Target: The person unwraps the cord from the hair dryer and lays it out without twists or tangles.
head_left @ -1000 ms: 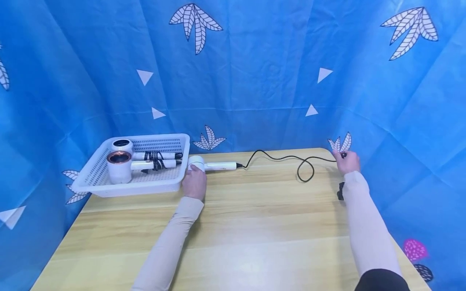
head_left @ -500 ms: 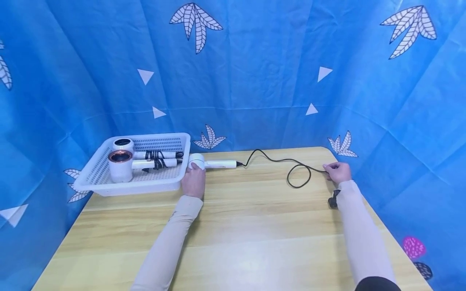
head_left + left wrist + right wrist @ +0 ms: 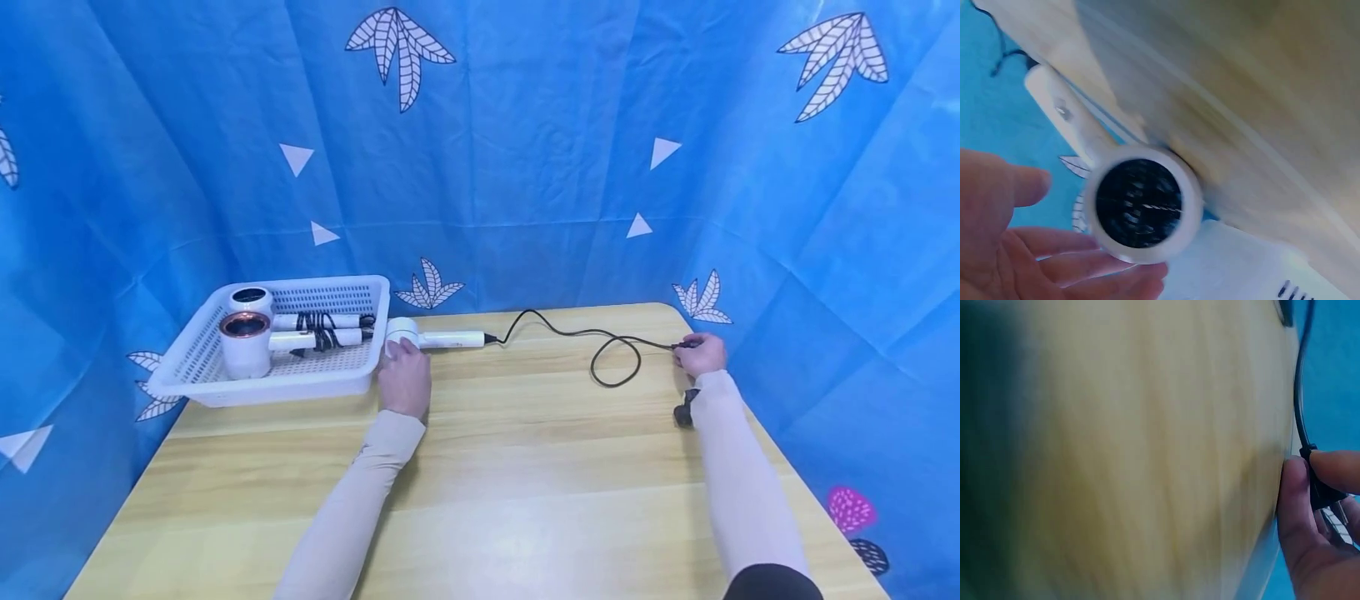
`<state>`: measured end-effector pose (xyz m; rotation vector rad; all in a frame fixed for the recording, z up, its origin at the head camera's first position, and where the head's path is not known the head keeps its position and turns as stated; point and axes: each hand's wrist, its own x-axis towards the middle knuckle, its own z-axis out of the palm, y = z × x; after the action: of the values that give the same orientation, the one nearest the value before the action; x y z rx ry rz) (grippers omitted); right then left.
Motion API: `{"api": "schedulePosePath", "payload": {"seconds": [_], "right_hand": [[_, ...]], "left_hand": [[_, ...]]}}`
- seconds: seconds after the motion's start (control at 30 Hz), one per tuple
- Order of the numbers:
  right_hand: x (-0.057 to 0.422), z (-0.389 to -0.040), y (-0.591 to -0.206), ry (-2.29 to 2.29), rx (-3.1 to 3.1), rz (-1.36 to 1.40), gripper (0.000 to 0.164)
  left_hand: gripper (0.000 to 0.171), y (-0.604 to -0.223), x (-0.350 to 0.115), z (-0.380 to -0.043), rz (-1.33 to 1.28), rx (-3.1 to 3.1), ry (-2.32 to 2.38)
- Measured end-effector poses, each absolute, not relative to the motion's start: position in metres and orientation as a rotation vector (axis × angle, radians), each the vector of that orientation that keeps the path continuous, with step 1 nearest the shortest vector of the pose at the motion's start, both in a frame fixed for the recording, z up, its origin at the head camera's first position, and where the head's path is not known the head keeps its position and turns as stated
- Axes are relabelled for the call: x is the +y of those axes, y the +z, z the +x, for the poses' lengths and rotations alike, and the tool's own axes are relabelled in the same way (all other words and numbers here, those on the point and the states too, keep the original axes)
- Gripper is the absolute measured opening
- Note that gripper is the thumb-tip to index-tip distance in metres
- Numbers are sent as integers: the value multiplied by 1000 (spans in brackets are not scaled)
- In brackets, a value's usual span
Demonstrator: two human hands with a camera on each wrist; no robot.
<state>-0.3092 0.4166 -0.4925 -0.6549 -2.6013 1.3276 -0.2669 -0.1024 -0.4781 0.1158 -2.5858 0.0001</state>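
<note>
A white hair dryer point(image 3: 452, 339) lies near the table's back edge, beside the basket, its handle pointing right. My left hand point(image 3: 405, 381) is at its round head; in the left wrist view the fingers point(image 3: 1079, 265) touch the side of the head, while the thumb stands away from it. From the handle a black cord point(image 3: 566, 332) runs right and makes one loop on the table. At the back right corner, my right hand point(image 3: 701, 356) pinches the cord's black plug point(image 3: 1321, 490) between thumb and fingers, its metal prongs showing in the right wrist view.
A white perforated basket point(image 3: 288, 387) stands at the back left. In it lie a white hair dryer with a copper-coloured rim point(image 3: 246, 354) and another white hair dryer point(image 3: 251, 297), both with cords wrapped round their handles. Blue patterned curtain point(image 3: 555, 167) encloses the table.
My right hand has come left and slightly nearer from the corner, and its hold now shows at the plug. The cord's loop shifted left. My left hand has loosened slightly at the dryer's head.
</note>
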Motion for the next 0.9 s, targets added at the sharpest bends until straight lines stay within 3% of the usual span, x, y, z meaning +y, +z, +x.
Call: {"api": "schedulePosePath", "payload": {"seconds": [0.13,0.33,0.7,0.9], "right_hand": [[412,-311,-492,1294,-2650,-618,35],[407,-311,-490,1284,-2678,-598,35],[402,-303,-487,1158,-2768,-496,73],[385,-299,-480,1204,-2704,-444,78]], "left_hand": [[33,-478,-102,-260,43,-2550,101],[34,-476,-103,-259,48,-2571,101],[45,-476,-109,-249,-20,-2665,-39],[43,-464,-109,-237,-225,-2627,-196]]}}
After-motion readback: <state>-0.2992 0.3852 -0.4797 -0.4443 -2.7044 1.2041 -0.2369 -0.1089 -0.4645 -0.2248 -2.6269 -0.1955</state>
